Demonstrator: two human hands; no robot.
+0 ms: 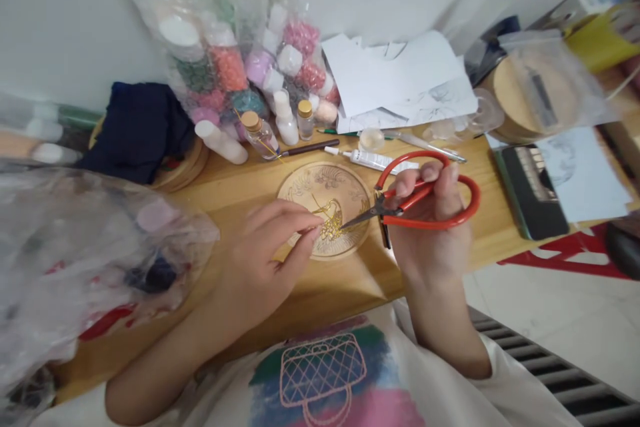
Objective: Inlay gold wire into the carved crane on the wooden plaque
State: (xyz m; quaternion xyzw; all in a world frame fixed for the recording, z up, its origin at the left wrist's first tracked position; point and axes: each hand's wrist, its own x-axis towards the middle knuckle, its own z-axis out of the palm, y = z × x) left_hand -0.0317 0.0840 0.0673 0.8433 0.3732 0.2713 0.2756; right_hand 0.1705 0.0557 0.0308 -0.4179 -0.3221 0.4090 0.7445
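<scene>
A round wooden disc (353,190) with a carved pattern lies on the table, and a gold wire bird design (331,220) sits at its middle. My left hand (273,257) reaches over the disc's left edge, thumb and forefinger pinched beside the gold design. Whatever lies between those fingertips is too small to make out. Red-handled scissors (465,203) are in my right hand (434,233), with fingers through the handles. Their dark blades look closed, and the tip points left at the gold design.
Behind the disc are a white glue tube (375,160), small bottles (285,120) and a dark pen (313,147). Bagged jars (230,67) and papers (400,83) stand farther back. A phone (534,190) lies right; plastic bags (100,247) cover the left side.
</scene>
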